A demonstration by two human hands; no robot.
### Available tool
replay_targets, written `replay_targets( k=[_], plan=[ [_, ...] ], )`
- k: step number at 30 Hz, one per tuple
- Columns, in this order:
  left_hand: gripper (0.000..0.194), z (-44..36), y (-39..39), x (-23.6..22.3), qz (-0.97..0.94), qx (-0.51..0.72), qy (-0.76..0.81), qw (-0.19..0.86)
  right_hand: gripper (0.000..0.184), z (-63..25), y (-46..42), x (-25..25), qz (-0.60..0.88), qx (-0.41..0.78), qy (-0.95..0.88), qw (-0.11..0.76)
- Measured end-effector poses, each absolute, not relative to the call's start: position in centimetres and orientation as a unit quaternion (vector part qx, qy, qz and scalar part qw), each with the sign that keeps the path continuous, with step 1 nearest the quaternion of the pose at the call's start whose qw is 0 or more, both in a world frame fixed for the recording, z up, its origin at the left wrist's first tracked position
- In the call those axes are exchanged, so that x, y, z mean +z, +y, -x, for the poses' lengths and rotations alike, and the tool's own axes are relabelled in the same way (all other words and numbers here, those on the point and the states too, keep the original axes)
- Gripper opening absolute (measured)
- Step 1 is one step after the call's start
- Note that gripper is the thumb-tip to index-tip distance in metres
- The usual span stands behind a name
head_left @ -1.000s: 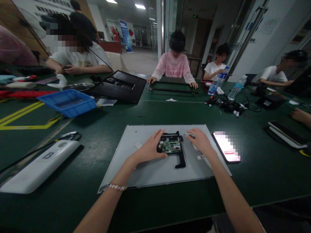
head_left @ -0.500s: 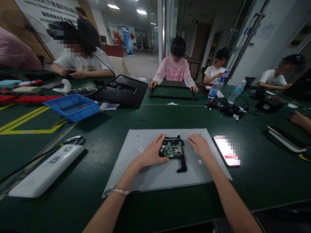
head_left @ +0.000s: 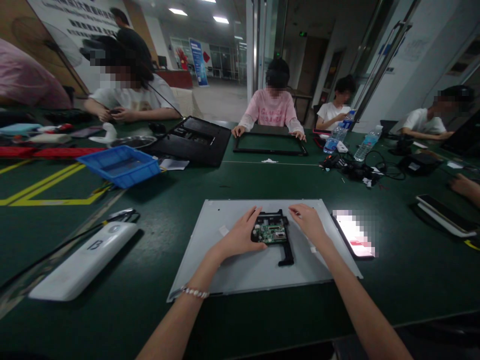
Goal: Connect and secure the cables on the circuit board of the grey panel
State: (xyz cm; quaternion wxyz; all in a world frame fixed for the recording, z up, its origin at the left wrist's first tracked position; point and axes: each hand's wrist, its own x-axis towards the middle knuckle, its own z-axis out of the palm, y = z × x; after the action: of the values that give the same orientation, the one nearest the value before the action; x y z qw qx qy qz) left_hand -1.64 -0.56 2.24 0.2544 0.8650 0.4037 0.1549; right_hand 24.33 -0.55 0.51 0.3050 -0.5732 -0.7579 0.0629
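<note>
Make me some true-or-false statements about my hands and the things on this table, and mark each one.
1. The left hand is at the left end of the circuit board. True.
2. The circuit board lies directly on the green tabletop. False: it lies on the gray panel.
3. A phone with a lit screen lies to the right of the gray panel. True.
4. The beaded bracelet is on the right wrist. False: it is on the left one.
5. The blue tray stands to the right of the phone. False: it stands well to the left.
</note>
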Motion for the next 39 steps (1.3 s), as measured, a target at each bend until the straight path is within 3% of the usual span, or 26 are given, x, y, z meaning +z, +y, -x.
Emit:
replay_targets(
  k=[9,17,30,39],
  plan=[
    [0.108,1.7,-0.4,1.6,-0.873,0.171,0.386,0.244,0.023,-20.1,1.8,2.1,0.531,0.002,-0.829,0.172],
    [0.106,1.8,-0.5,1.7,-0.874,0.158,0.395,0.235,0.023,-19.8,2.6,1.0,0.503,0.068,-0.813,0.285],
    [0.107,1.8,-0.4,1.5,-0.875,0.158,0.392,0.236,0.022,-20.5,2.3,-0.1,0.508,0.079,-0.824,0.236],
    [0.107,1.7,-0.3,1.6,-0.873,0.160,0.395,0.237,0.021,-20.7,1.9,-0.3,0.519,0.084,-0.813,0.249]
  ],
)
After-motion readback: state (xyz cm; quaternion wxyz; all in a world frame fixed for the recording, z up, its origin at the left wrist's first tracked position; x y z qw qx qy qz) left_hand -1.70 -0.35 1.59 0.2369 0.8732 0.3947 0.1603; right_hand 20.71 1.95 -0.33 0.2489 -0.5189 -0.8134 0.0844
